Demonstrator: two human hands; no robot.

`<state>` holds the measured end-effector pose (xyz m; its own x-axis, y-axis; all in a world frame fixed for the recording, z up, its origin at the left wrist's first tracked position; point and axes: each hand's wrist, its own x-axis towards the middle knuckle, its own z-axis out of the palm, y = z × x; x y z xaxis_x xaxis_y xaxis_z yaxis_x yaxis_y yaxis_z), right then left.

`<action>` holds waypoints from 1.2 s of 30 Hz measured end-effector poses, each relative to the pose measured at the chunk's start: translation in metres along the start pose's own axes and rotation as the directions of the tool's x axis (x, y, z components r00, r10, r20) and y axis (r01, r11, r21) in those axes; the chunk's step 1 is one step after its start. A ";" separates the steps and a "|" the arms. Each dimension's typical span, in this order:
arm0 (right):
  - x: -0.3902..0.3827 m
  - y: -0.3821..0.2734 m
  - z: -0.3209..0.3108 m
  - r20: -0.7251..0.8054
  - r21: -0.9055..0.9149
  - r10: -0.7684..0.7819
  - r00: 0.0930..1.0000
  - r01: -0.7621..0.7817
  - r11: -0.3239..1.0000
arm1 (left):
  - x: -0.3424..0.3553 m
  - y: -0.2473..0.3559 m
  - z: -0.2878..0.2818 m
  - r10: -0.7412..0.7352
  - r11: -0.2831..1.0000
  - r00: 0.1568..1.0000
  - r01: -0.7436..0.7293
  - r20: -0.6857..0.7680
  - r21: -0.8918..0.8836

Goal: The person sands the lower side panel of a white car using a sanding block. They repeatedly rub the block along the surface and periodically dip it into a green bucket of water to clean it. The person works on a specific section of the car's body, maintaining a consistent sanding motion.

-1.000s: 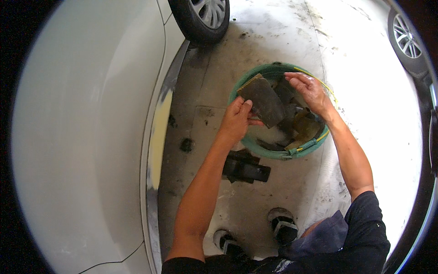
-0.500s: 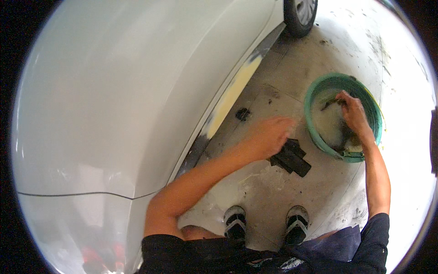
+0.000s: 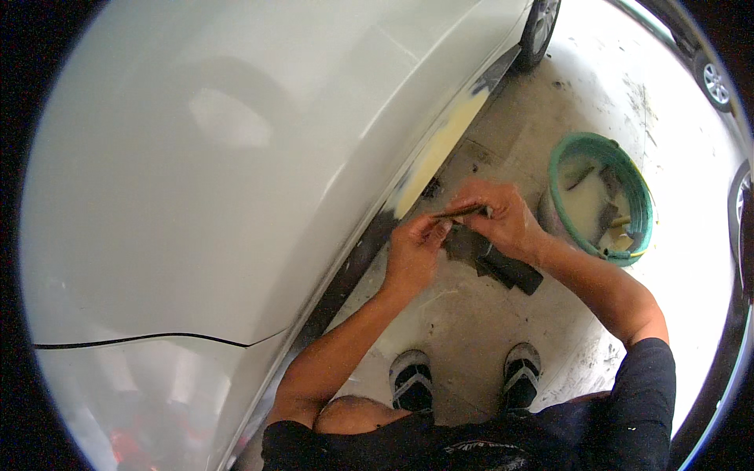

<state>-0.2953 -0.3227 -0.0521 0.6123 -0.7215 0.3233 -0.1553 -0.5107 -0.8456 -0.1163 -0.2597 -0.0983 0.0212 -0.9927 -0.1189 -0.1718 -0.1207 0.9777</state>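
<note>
Between my two hands is a thin, dark brown piece of sandpaper [image 3: 462, 211], seen nearly edge-on. My left hand [image 3: 413, 255] pinches its left end between thumb and fingers. Fingers of my right hand [image 3: 506, 218] are closed on the other end. Both hands are just off the lower side of a white car [image 3: 236, 180], near a pale yellow filled patch [image 3: 441, 151] with dark edges. Behind my right hand, dark flat sheets and a black block [image 3: 514, 272] lie on the floor, partly covered by the hand.
On the right stands a green bucket [image 3: 556, 169] of cloudy water with dark scraps and a yellowish piece in it. The car's wheel [image 3: 540, 33] is at the top. My shoes [image 3: 411, 380] are below on the stained floor [image 3: 463, 330]. Other cars' wheels [image 3: 715, 82] show at far right.
My right hand has come out of the bucket and moved left to meet my left hand. Both now grip the sandpaper. The view has shifted slightly.
</note>
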 end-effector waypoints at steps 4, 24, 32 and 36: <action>-0.009 -0.014 0.019 0.198 -0.474 0.103 0.975 0.003 0.880 | -0.001 -0.012 -0.014 0.055 0.992 0.991 -0.041 -0.119 0.116; -0.016 0.032 0.010 0.184 0.154 0.467 0.865 -0.495 0.855 | 0.002 -0.012 0.004 0.074 0.986 0.996 -0.080 -0.045 -0.146; -0.029 0.025 -0.033 0.237 -0.024 0.231 0.944 -0.232 0.972 | -0.003 0.013 0.025 0.150 0.989 0.980 -0.149 0.130 -0.015; -0.052 0.048 -0.089 -0.119 -0.696 0.243 0.963 -0.255 0.671 | 0.013 0.023 0.012 0.468 0.511 0.848 -0.489 0.248 0.706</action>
<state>-0.4032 -0.3516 -0.0719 0.4598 -0.8742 0.1563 -0.8001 -0.4842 -0.3542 -0.1313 -0.2752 -0.0795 -0.3072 -0.8984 0.3139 -0.7940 0.4238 0.4358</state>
